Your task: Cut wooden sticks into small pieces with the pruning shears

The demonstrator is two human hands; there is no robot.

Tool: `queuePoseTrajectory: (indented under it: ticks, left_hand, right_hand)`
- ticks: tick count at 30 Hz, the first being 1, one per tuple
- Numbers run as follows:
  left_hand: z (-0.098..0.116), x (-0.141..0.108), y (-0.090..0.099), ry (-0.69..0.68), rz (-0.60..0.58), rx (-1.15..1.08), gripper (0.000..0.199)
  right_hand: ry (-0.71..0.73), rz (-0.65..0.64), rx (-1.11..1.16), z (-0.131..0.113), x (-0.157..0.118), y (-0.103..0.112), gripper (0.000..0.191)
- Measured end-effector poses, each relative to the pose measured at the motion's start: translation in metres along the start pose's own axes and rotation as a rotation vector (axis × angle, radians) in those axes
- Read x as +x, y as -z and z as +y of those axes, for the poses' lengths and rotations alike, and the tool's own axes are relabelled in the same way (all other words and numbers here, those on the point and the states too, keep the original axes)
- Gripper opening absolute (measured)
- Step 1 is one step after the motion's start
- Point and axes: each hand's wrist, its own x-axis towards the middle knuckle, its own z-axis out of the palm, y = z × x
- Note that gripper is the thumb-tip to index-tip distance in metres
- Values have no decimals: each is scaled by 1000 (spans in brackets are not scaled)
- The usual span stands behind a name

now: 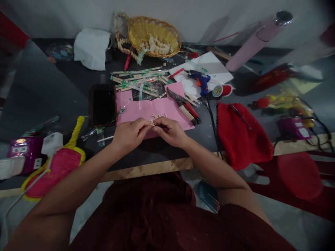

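Left hand [129, 134] and right hand [171, 131] meet with forearms angled inward, fingers curled nearly closed, pinching small cut wooden pieces [152, 122] above the pink paper [154, 107]. I can't tell the held pieces' long axis; loose ones just beyond point various ways.

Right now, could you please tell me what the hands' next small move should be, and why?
I would probably lower the fingers slightly toward the pink paper before parting them. The left hand and right hand meet at some tiny pale pieces, and others lie loose just beyond, so a dropped one could get mixed in.
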Motion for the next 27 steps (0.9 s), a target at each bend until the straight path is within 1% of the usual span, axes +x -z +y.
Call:
queuePoseTrajectory:
  ticks: [7,11,17,27]
  left_hand:
    - [1,1,2,48,-31,-68,22]
    - [3,1,4,42,-35,-102,23]
    - [3,1,4,46,-14,-102,24]
    - [2,1,3,51,0,-84,22]
  right_hand:
    - [9,21,-46,1,0,-2,13]
    - [1,24,-41,2,-1,-2,13]
    - [-26,14,-55,3,0,-2,16]
    - [-27,11,-32,3,0,-3,15]
